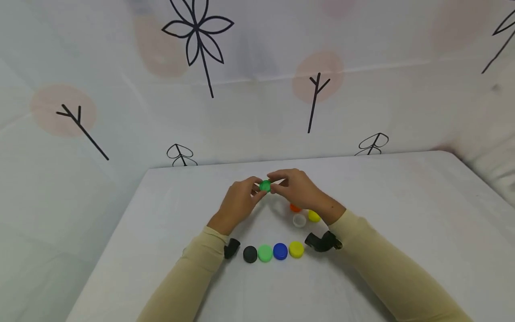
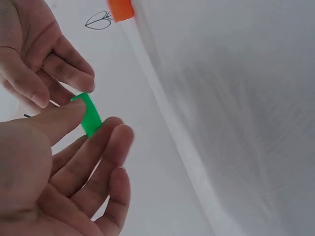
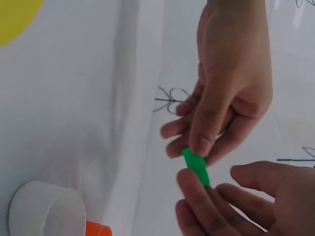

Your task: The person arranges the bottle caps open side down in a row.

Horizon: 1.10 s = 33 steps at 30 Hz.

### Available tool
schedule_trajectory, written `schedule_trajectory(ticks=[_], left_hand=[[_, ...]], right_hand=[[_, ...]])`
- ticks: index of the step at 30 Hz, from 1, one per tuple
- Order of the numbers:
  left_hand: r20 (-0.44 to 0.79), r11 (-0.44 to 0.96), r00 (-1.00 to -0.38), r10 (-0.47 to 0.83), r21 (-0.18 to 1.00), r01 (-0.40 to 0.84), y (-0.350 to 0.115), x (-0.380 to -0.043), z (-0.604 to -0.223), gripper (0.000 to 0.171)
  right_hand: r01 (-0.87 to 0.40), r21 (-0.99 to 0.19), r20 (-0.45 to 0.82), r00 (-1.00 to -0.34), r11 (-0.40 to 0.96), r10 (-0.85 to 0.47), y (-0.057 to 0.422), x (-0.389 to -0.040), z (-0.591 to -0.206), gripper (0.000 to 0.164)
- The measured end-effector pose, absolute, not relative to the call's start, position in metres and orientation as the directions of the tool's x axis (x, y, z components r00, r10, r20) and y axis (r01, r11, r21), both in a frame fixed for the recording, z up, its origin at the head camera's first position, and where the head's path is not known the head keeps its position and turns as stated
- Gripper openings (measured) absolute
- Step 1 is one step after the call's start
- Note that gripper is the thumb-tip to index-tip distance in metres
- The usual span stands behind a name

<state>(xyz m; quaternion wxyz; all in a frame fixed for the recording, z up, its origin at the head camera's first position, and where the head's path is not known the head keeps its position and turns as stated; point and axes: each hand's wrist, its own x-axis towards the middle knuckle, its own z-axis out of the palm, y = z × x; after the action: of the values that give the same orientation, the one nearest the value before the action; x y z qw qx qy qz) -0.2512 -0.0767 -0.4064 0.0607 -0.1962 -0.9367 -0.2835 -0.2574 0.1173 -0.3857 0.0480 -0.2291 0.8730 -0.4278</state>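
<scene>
Up off the table, my left hand (image 1: 237, 200) pinches a bright green bottle cap (image 1: 265, 186) between thumb and fingers. In the left wrist view the cap (image 2: 90, 116) is tilted, seen from its side. From the other side comes my right hand (image 1: 298, 188), fingers loosely bent at the cap. The right wrist view shows a right fingertip against the cap (image 3: 197, 167), while the right thumb stands apart from it. Under the right wrist lie an orange cap (image 1: 295, 208), a white cap (image 1: 299, 220) and a yellow cap (image 1: 314, 216).
Nearer to me a row of caps lies on the white table (image 1: 169, 214): black (image 1: 250, 254), light green (image 1: 265, 253), blue (image 1: 280, 251) and yellow (image 1: 296, 249). A white cloth with plant drawings (image 1: 249, 116) hangs behind the table's far edge.
</scene>
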Motion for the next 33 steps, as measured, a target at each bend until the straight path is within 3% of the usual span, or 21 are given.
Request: schedule_trajectory(ticks=[6, 11, 17, 33], left_hand=[[0.334, 0.71, -0.889, 0.312, 0.54, 0.452, -0.075, -0.245, -0.398, 0.034], [0.396, 0.698, -0.863, 0.314, 0.52, 0.492, -0.072, -0.234, -0.393, 0.034], [0.455, 0.718, -0.803, 0.385, 0.399, 0.57, -0.071, -0.217, -0.388, 0.034], [0.607, 0.628, -0.494, 0.622, -0.01, 0.778, -0.066, -0.179, -0.378, 0.032]], right_hand=[[-0.294, -0.849, 0.137, -0.925, 0.439, -0.355, 0.12, -0.249, -0.379, 0.034], [-0.156, -0.903, 0.024, -0.949, 0.401, -0.315, 0.124, -0.243, -0.377, 0.033], [-0.014, -0.941, -0.099, -0.944, 0.339, -0.315, 0.131, -0.233, -0.377, 0.037], [0.139, -0.981, -0.188, -0.85, 0.135, -0.492, 0.163, -0.197, -0.378, 0.043]])
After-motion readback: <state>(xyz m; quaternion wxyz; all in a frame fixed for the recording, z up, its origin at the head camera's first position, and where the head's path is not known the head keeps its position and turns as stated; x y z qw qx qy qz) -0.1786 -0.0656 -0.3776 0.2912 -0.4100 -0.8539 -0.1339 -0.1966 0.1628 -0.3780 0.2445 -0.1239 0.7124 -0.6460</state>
